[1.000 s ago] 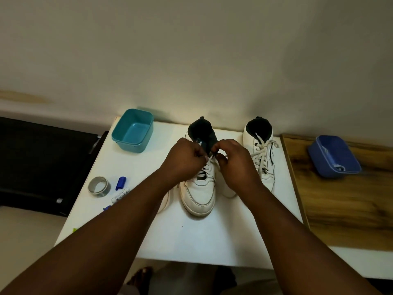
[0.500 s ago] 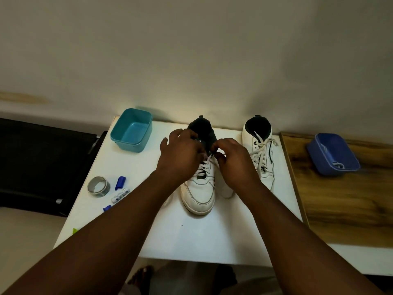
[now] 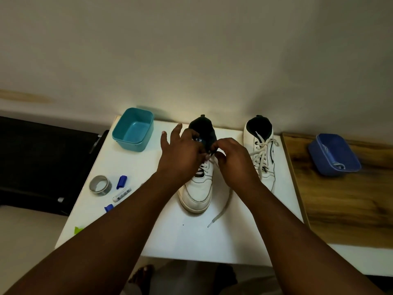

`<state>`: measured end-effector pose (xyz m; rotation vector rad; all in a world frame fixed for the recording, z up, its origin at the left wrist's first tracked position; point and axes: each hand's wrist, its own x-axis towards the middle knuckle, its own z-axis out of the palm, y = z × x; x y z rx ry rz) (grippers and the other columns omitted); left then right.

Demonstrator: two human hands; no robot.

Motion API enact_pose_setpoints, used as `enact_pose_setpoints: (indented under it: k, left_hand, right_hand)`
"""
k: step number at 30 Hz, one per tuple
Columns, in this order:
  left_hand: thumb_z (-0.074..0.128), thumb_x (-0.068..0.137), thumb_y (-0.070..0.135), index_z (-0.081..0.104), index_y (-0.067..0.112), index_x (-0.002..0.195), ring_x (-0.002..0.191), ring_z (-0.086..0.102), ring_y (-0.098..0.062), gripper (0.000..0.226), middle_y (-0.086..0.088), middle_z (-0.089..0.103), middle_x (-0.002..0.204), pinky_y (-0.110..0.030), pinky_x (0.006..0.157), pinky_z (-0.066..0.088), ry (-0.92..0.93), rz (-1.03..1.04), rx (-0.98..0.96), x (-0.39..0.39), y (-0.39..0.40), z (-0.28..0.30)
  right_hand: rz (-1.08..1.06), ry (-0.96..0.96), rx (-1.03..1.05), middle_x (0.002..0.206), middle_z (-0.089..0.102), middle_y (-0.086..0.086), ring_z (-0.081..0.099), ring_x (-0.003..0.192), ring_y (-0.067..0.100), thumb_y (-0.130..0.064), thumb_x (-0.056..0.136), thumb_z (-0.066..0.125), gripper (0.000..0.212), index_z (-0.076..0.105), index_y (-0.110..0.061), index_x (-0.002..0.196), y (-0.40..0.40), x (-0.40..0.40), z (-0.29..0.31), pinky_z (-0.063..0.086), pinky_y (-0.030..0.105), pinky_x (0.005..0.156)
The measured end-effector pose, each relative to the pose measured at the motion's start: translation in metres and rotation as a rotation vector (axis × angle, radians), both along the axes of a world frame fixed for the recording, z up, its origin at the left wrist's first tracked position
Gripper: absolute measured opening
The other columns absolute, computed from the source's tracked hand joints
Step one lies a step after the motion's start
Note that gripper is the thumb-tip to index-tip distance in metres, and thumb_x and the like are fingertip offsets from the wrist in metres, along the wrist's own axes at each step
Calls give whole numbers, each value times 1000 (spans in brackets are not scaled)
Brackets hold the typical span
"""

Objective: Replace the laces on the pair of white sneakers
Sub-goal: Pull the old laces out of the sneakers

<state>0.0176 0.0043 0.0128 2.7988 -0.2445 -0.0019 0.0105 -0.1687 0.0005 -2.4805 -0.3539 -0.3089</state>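
Head view, nearest first: two bare forearms reach up from the bottom corners over the white table (image 3: 191, 241). A loose white lace end (image 3: 221, 211) trails across the tabletop just right of the near sneaker's toe, its tip lying free on the surface. The near sneaker (image 3: 198, 192) stands toe toward the person, near the middle of the table, with white lacing across its lower eyelets and its dark tongue (image 3: 205, 129) raised at the far end.

Both hands meet over the upper eyelets of this shoe. The left hand (image 3: 182, 155) covers the shoe's left side; its thumb and forefinger seem to close at the lacing, while its other fingers spread outward past the tongue. The right hand (image 3: 231, 158) has its fingers curled, with thumb and forefinger pinching a short stretch of lace beside the tongue. What exactly the left fingertips hold is hidden behind the hand.

Left of the forearms, on the same table, lie a roll of grey tape (image 3: 100, 185), a blue cap (image 3: 121, 181), a white marker (image 3: 121, 194), a second blue piece (image 3: 108, 208) and a green scrap (image 3: 78, 229) at the table's edge.

Farther back and to the right stands the second sneaker (image 3: 262, 158), well apart from the hands, fully laced in white with loose ends at its collar. A teal tub (image 3: 134, 129) sits at the table's far left corner. On the adjoining wooden surface (image 3: 344, 205) to the right rests a blue tub (image 3: 332, 154) with a pale lace coiled inside. A plain wall rises behind.
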Motion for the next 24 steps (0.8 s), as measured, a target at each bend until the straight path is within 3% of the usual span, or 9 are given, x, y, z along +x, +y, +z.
enact_pose_setpoints:
  k: [3, 5, 6, 8, 11, 14, 17, 20, 24]
  left_hand:
    - [57, 100, 30, 72, 22, 101, 121, 56, -30, 17, -4, 63, 121, -46, 101, 43, -228, 263, -413, 5, 8, 10]
    - [50, 101, 22, 66, 12, 104, 105, 58, -34, 19, -11, 62, 112, -46, 88, 46, -345, 495, -586, 8, 18, 14]
    - [48, 99, 21, 64, 12, 107, 107, 56, -35, 20, -12, 61, 113, -47, 88, 45, -350, 513, -531, 8, 22, 15]
    - [52, 89, 23, 65, 19, 116, 121, 53, -36, 31, -9, 60, 123, -52, 97, 44, -317, 347, -321, 6, 23, 9]
    - [56, 92, 36, 63, 36, 128, 152, 20, -35, 37, -2, 43, 153, -65, 120, 15, -145, 27, -91, -2, 9, 0]
    - [56, 98, 50, 66, 41, 122, 156, 6, -30, 27, 6, 37, 157, -64, 121, 1, -51, -43, 44, -1, 3, -4]
    - [58, 98, 41, 71, 36, 107, 149, 27, -28, 17, 8, 53, 141, -65, 119, 17, -121, 11, -120, 6, 7, -3]
    - [56, 98, 31, 68, 22, 107, 117, 56, -29, 18, -3, 63, 119, -51, 99, 46, -222, 121, -240, 6, 7, 4]
    - [45, 101, 23, 57, 10, 101, 94, 60, -33, 18, -13, 59, 103, -47, 80, 49, -240, 225, -274, 4, 13, 9]
  right_hand:
    - [-6, -4, 15, 103, 66, 3, 63, 94, 19, 7, 86, 64, 26, 70, -16, 98, -1, 1, 0, 50, 33, 82]
    - [-10, 5, 33, 103, 66, 3, 62, 94, 17, 8, 86, 63, 27, 70, -15, 99, -2, 0, 0, 48, 29, 82]
    - [-8, 7, 37, 103, 66, 3, 62, 93, 16, 8, 86, 62, 28, 70, -15, 99, -2, 0, -1, 48, 28, 82]
    - [-2, 5, 40, 103, 66, 3, 61, 93, 15, 9, 85, 61, 29, 70, -15, 99, -2, 0, -1, 46, 24, 81]
    - [13, 1, 40, 102, 66, 4, 61, 92, 16, 9, 85, 62, 27, 71, -13, 99, -1, 0, 1, 43, 19, 80]
    - [15, 19, 20, 103, 66, 4, 63, 92, 18, 8, 86, 62, 28, 71, -15, 101, -2, -1, 2, 48, 27, 79]
    - [-8, 56, 18, 105, 66, 2, 62, 94, 17, -1, 92, 62, 24, 70, -21, 104, -3, -1, 1, 50, 32, 80]
    - [-15, 131, 68, 108, 66, 0, 61, 99, 17, -17, 98, 61, 13, 67, -24, 108, -1, 0, 3, 49, 33, 83]
    - [-8, 159, 85, 105, 65, -3, 60, 101, 15, -33, 95, 68, 11, 63, -24, 99, 0, 0, 5, 48, 34, 84]
